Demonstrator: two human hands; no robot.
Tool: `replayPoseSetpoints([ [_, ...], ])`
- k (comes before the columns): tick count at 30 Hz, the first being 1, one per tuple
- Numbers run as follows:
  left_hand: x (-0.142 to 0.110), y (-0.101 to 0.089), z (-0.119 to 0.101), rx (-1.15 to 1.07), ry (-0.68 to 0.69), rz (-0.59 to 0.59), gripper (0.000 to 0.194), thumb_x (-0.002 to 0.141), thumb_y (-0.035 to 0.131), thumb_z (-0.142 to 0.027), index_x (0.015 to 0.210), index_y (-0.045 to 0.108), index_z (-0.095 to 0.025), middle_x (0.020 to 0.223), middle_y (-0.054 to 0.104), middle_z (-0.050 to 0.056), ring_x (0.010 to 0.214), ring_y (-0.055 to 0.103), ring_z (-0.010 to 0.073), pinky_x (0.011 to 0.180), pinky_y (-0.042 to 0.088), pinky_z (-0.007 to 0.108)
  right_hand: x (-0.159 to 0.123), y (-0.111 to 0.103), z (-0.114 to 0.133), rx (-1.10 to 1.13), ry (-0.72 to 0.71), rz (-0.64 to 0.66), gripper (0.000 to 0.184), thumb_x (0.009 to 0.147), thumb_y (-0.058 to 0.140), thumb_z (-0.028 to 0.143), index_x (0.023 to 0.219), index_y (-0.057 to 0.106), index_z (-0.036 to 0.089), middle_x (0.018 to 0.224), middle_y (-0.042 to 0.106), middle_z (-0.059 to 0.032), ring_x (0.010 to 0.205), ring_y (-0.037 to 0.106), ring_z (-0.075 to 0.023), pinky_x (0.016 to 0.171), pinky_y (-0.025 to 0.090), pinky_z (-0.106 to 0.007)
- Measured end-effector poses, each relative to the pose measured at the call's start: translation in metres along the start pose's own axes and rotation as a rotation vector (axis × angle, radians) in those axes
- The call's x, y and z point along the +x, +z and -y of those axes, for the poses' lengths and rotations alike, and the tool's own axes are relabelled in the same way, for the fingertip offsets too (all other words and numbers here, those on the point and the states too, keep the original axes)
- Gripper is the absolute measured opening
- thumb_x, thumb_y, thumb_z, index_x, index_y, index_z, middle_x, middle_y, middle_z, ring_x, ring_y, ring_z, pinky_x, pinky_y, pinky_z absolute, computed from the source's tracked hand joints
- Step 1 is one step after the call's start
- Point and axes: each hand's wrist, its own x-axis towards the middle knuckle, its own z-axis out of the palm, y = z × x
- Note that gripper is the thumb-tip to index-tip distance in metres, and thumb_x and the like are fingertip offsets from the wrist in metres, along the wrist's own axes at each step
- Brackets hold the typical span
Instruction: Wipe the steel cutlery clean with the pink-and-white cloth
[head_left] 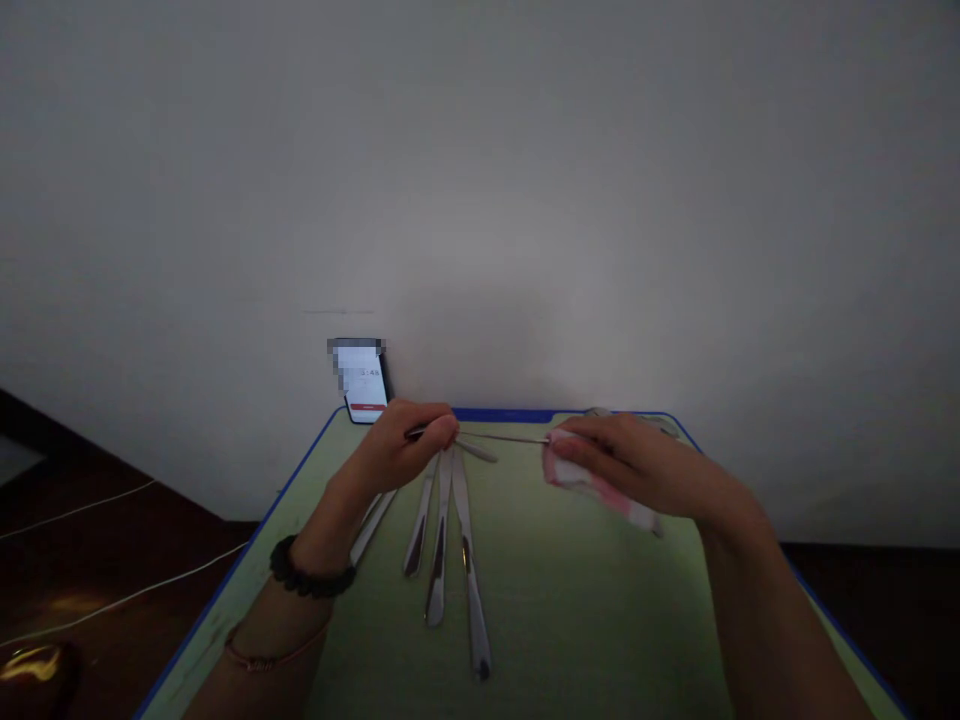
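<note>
A thin metal piece of cutlery (504,438) is stretched level between my hands, seen edge-on, so its exact kind is unclear. My left hand (405,442) pinches its left end between thumb and fingers. At the other end, my right hand (626,455) is closed on a pink and white cloth (585,484), which covers that end of the cutlery. Below my left hand, several metal cutlery pieces lie fanned out, among them a long knife (469,560) and a shorter piece (420,525). My left hand and wrist hide some of their upper ends.
All this is over a small pale green table (585,610) with a blue edge, against a grey wall (480,200). A lit phone (366,385) leans on the wall at the back left. More metal cutlery (666,426) shows partly behind my right hand. White cables (150,592) run left of the table.
</note>
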Motion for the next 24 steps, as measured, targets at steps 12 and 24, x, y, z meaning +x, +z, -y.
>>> replayPoseSetpoints([
  [12, 0.001, 0.003, 0.013, -0.317, -0.384, 0.028, 0.038, 0.075, 0.043, -0.041, 0.047, 0.046, -0.016, 0.042, 0.037, -0.004, 0.04, 0.029, 0.0065, 0.039, 0.021, 0.019, 0.009, 0.02, 0.03, -0.329, 0.083, 0.007, 0.036, 0.095, 0.033, 0.034, 0.084, 0.064, 0.018, 0.075, 0.066, -0.008, 0.066, 0.059, -0.0178, 0.061, 0.034, -0.027],
  [24, 0.004, 0.018, 0.005, -0.311, -0.323, 0.103, 0.035, 0.074, 0.042, -0.039, 0.048, 0.043, -0.017, 0.042, 0.033, -0.006, 0.04, 0.027, 0.0069, 0.04, 0.019, 0.021, 0.013, 0.029, 0.023, -0.229, -0.001, 0.031, 0.037, 0.095, 0.033, 0.037, 0.081, 0.062, 0.019, 0.072, 0.064, -0.0057, 0.063, 0.056, -0.0163, 0.059, 0.033, -0.026],
])
